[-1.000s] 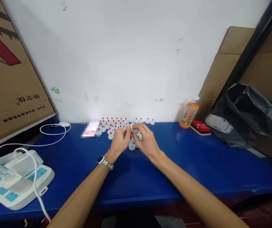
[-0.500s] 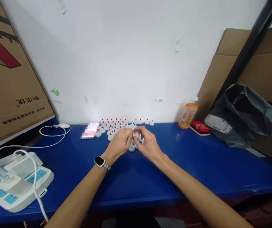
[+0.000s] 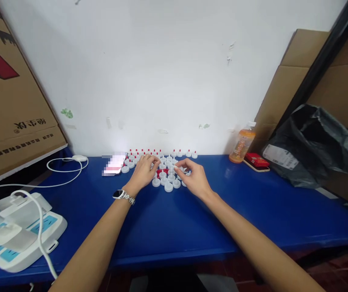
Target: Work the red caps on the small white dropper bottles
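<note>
Head view: left hand (image 3: 145, 170) loosely curled, right hand (image 3: 193, 177) with thumb and forefinger nearly meeting — whether either grips anything cannot be told. Between them on the blue counter (image 3: 167, 227): white round plastic caps with bare nozzles (image 3: 168, 187) and small red plastic tips (image 3: 162, 172); red-tipped white plastic caps (image 3: 188, 154) stand beyond. Step, as judged: picking among these — next move calls for a fine pinch.

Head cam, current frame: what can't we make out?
All in the head view:
- Whether the right hand grips anything: too small.
- Any white caps behind the left hand: hidden by it.
- Phone screen content: pixelated.
- Dark bag contents, if any: hidden by its film.
- Power strip, far left end: cut off by the left edge.
</note>
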The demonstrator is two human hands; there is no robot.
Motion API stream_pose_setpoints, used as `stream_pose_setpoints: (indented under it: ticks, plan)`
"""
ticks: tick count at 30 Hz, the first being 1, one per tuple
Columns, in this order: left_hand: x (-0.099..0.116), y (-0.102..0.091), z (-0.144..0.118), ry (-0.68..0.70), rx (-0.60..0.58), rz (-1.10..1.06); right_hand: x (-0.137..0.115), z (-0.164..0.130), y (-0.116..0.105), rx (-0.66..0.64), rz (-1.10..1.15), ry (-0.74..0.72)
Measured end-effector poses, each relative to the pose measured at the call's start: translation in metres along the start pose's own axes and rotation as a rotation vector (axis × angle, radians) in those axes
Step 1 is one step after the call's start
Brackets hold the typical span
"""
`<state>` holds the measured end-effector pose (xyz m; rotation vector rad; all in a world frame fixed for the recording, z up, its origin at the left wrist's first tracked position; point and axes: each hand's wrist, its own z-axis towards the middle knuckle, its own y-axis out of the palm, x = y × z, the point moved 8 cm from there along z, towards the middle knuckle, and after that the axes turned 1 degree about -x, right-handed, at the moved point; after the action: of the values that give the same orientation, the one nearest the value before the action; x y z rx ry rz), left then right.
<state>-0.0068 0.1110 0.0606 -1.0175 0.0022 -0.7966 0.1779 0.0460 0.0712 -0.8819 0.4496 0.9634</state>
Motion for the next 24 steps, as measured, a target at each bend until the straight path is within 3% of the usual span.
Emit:
stream_pose_setpoints:
  ticks: [3,8,13,16,20,24]
  plan:
    - [0.0,0.012,0.001,0.003,-0.072,0.069,0.0,-0.001,-0.002,0.001,0.016,-0.005]
    - [0.004,0.011,-0.007,0.006,-0.118,0.011,0.003,-0.001,-0.012,0.047,-0.071,-0.021]
    - [0.014,0.018,-0.014,0.066,-0.202,-0.034,0.005,-0.006,0.011,-0.219,0.0,-0.002]
    - [0.017,0.018,-0.014,0.08,-0.204,-0.034,0.005,-0.01,0.019,-0.315,-0.008,-0.004]
    - [0.018,0.012,-0.014,0.082,-0.185,-0.042,0.006,-0.013,0.024,-0.364,-0.054,-0.007]
    - [0.021,0.014,-0.015,0.098,-0.202,-0.017,0.005,-0.012,0.022,-0.331,-0.062,-0.015]
